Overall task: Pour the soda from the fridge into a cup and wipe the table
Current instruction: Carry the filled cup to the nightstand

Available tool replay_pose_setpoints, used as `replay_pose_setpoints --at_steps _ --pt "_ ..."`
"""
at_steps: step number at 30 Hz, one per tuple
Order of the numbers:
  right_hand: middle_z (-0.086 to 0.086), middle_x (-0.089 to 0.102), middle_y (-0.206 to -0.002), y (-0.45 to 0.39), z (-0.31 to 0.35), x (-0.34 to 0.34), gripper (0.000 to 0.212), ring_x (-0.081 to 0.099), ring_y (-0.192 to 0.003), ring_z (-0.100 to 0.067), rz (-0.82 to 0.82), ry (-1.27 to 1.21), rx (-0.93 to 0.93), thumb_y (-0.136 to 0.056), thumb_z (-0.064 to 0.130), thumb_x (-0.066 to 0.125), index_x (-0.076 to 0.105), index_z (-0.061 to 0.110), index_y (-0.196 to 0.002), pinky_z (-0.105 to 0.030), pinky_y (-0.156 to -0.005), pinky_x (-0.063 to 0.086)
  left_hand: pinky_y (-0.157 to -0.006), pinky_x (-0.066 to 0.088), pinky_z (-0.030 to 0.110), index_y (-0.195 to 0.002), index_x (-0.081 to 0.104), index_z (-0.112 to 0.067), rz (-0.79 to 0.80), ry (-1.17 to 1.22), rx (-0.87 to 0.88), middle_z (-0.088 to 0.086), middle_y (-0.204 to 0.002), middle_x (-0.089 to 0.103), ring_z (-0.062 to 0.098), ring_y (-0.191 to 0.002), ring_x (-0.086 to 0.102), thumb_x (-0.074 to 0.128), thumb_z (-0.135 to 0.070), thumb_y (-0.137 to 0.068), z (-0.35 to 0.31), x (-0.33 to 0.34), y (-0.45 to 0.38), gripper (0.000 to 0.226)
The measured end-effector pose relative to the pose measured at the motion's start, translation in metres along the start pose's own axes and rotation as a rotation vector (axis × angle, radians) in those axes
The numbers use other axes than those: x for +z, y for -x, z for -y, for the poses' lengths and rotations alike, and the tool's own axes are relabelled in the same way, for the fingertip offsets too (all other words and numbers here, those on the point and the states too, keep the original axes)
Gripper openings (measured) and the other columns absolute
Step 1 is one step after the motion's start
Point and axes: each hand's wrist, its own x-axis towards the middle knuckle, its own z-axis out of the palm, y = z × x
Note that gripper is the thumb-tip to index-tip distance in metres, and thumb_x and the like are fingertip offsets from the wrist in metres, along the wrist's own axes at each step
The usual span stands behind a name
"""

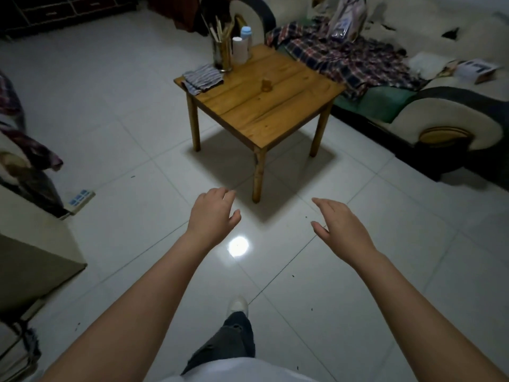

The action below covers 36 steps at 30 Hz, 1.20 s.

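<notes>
A: Both hands are out front and empty. The left hand [212,216] hangs with its fingers loosely curled, gripping nothing, and the right hand [340,226] is flat and spread, palm down, also holding nothing.

B: And under them?

A: Pale floor tiles [358,285] with a bright spot of light between the wrists, plus one leg in dark trousers and a white shoe [238,305].

B: Where's the table?

A: Ahead of the hands, well apart from them: a small wooden table [275,106]. A striped cloth [202,78] lies folded on its left corner. Just behind that stands a jar of brushes [222,51], then a white cup [240,51], with a blue-capped bottle [246,33] behind it. A small amber thing sits mid-table; I can't tell what it is.

B: Any soda or fridge?

A: I can't pick them out. A sofa [440,117] draped with a plaid shirt [344,56] is on the right.
</notes>
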Motion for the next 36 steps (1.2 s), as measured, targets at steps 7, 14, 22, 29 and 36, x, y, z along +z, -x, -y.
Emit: replay_pose_setpoints --at_steps 7,14,22,29,36 --pt "-0.001 0.041 -0.142 -0.054 -0.015 -0.014 0.051 0.034 -0.132 -0.017 -0.065 -0.057 0.16 -0.095 0.03 0.045 0.03 0.016 -0.141 -0.03 -0.105 0.032 -0.095 0.04 0.037 -0.129 0.048 -0.008 0.022 0.01 0.101 0.011 -0.126 0.056 0.027 -0.116 0.051 0.049 -0.033 -0.091 0.018 -0.005 -0.093 0.046" --pt "-0.001 0.041 -0.142 -0.108 -0.051 -0.029 0.051 0.033 -0.132 -0.018 -0.09 -0.065 0.241 -0.095 0.03 0.045 0.03 0.015 -0.141 -0.029 -0.105 0.031 -0.097 0.041 0.036 -0.131 0.046 -0.013 0.025 -0.008 0.175 0.007 -0.129 0.054 0.024 -0.12 0.049 0.047 -0.038 -0.091 0.008 -0.003 -0.18 0.047" --pt "-0.001 0.04 -0.143 -0.192 -0.129 -0.045 0.051 0.033 -0.132 -0.018 -0.089 -0.102 0.27 -0.095 0.03 0.046 0.03 0.016 -0.141 -0.031 -0.105 0.032 -0.096 0.04 0.034 -0.129 0.047 -0.015 0.039 -0.048 0.181 0.006 -0.129 0.054 0.022 -0.119 0.049 0.046 -0.037 -0.091 -0.031 0.018 -0.293 0.044" --pt "0.001 0.039 -0.143 -0.288 -0.226 -0.079 0.052 0.032 -0.132 -0.015 -0.07 -0.096 0.192 -0.095 0.03 0.045 0.028 0.018 -0.142 -0.027 -0.105 0.03 -0.094 0.043 0.037 -0.132 0.046 -0.014 0.046 -0.024 0.057 0.006 -0.129 0.054 0.023 -0.117 0.051 0.047 -0.037 -0.091 -0.082 0.032 -0.408 0.046" --pt "0.001 0.04 -0.142 -0.37 -0.29 -0.096 0.052 0.032 -0.132 -0.014 -0.034 -0.11 0.113 -0.094 0.03 0.046 0.029 0.018 -0.141 -0.027 -0.106 0.031 -0.092 0.045 0.037 -0.133 0.044 -0.015 0.045 -0.013 -0.037 0.006 -0.13 0.053 0.023 -0.114 0.052 0.046 -0.038 -0.092 -0.113 0.04 -0.491 0.047"
